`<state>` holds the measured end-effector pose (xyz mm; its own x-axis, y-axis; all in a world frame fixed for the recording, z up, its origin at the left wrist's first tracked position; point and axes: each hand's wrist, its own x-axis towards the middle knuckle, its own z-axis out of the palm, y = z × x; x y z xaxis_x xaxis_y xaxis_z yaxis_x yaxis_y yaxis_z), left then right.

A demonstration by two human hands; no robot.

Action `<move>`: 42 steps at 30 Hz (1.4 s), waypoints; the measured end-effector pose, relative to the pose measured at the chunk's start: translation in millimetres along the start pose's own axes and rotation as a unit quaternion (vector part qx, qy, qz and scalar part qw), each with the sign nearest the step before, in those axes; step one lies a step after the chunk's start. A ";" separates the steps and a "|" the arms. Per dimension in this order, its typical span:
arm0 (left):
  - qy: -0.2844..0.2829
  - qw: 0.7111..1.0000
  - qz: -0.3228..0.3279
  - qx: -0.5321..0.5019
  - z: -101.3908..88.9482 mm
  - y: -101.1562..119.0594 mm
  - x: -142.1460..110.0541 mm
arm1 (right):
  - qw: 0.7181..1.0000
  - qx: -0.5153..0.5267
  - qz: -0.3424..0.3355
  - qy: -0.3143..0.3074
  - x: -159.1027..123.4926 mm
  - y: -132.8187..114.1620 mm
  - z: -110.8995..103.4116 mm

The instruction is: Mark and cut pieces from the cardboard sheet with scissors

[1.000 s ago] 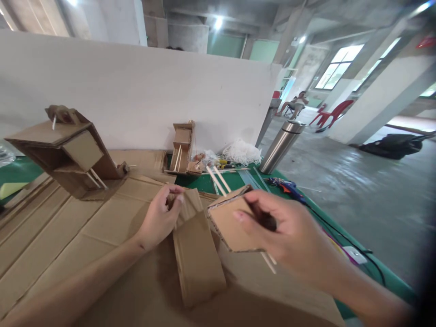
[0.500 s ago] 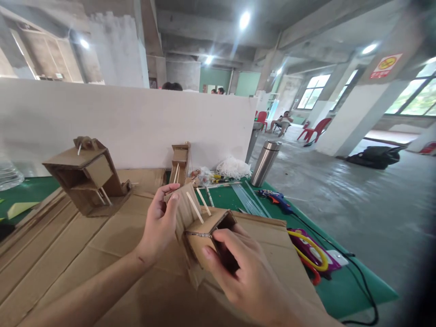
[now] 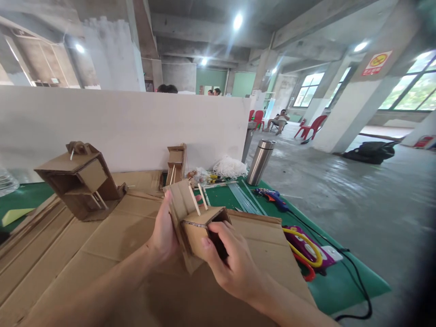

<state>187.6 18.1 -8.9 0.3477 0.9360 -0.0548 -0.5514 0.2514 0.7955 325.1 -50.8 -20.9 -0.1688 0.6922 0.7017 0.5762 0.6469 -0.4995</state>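
Between my hands is a cardboard model [image 3: 195,234], a small open-ended box fixed to a flat backing panel, held tilted above the cardboard sheet. Two thin wooden sticks [image 3: 195,200] stand up from the box's top. My left hand [image 3: 165,231] supports the backing panel from behind and the left, its fingers mostly hidden behind it. My right hand [image 3: 231,259] pinches the box wall at the open end, thumb outside and fingers reaching over the edge into the opening. A larger cardboard model [image 3: 81,181] stands to the left, and a smaller cardboard model [image 3: 175,163] stands behind.
Cardboard sheets [image 3: 112,245] cover much of the green table [image 3: 354,281]. To the right lie a blue glue gun [image 3: 274,197], clear glue sticks [image 3: 243,197] and a purple power strip [image 3: 311,250]. A steel flask [image 3: 261,161] stands before a white partition [image 3: 129,129]. One person sits far off.
My left hand has shifted from gripping the panel's upper edge to cradling it from behind. The model has turned slightly and my right hand keeps its grip. The view has shifted a little.
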 end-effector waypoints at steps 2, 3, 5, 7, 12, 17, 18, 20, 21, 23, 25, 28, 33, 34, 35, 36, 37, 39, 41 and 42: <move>-0.024 1.000 -0.013 -0.006 -2.8 -9.6 -1.4 | 1.000 -0.002 -0.002 0.003 -0.3 1.8 0.7; -0.033 0.999 -0.014 -0.009 -3.7 -13.8 -2.1 | 1.000 -0.003 -0.004 0.002 -0.3 2.3 0.5; -0.046 0.999 -0.010 -0.014 -4.5 -20.1 -3.5 | 1.000 -0.001 -0.012 -0.010 0.8 2.2 -1.4; -0.052 0.999 0.002 -0.017 -4.3 -22.9 -4.1 | 0.999 0.008 -0.015 -0.041 3.3 0.6 -5.1; -0.045 0.999 0.023 0.000 -5.6 -22.1 -2.9 | 0.993 0.015 0.008 -0.113 12.4 -7.2 -12.6; -0.036 0.999 0.010 0.004 -12.9 -21.7 0.4 | 0.991 0.028 0.000 -0.133 16.7 -11.7 -9.2; -0.038 0.999 0.007 0.007 -14.3 -21.8 1.0 | 0.991 0.031 -0.006 -0.126 16.9 -12.0 -7.4; -0.045 0.999 0.008 0.015 -16.4 -21.9 1.7 | 0.993 0.031 -0.016 -0.109 17.1 -12.4 -3.1; -0.050 0.999 0.008 0.018 -16.9 -21.8 1.9 | 0.994 0.031 -0.017 -0.101 17.0 -12.8 -0.5; -0.061 0.998 0.004 0.017 -16.8 -20.9 1.6 | 0.995 0.037 -0.012 -0.089 16.3 -14.5 4.3; -0.067 0.998 -0.010 0.016 -16.0 -18.9 0.4 | 0.996 0.052 0.003 -0.076 14.5 -17.9 6.8; -0.079 0.994 -0.067 0.018 -15.1 -13.3 -3.5 | 0.994 0.094 -0.013 -0.056 9.9 -23.2 1.0; -0.108 0.977 -0.182 -0.005 -15.7 -3.6 -10.7 | 0.986 0.098 -0.108 0.077 5.6 -7.5 -27.2; -0.107 0.976 -0.190 -0.011 -15.6 -2.9 -11.5 | 0.984 0.093 -0.121 0.096 5.5 -0.1 -31.6; -0.108 0.975 -0.194 -0.016 -15.4 -2.9 -12.1 | 0.985 0.082 -0.126 0.083 5.1 7.6 -34.5; -0.111 0.974 -0.198 -0.019 -15.1 -3.4 -12.5 | 0.989 0.063 -0.127 0.049 4.4 14.9 -36.0; -0.116 0.972 -0.202 -0.021 -14.8 -4.3 -12.7 | 0.991 0.041 -0.128 0.006 3.0 21.1 -36.0; -0.131 0.971 -0.199 -0.019 -14.2 -7.0 -12.7 | 0.988 -0.010 -0.131 -0.077 -1.1 28.9 -32.8; -0.148 0.971 -0.188 -0.022 -14.4 -9.7 -12.3 | 0.982 -0.038 -0.134 -0.126 -5.7 30.1 -28.1; -0.157 0.970 -0.182 -0.025 -14.8 -10.7 -12.1 | 0.980 -0.042 -0.132 -0.140 -7.5 29.0 -26.2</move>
<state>178.1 7.7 -25.6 0.7355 0.6641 -0.1345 -0.3818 0.5702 0.7274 364.0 -45.6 -27.4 -0.5266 0.5720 0.6289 0.5440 0.7952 -0.2677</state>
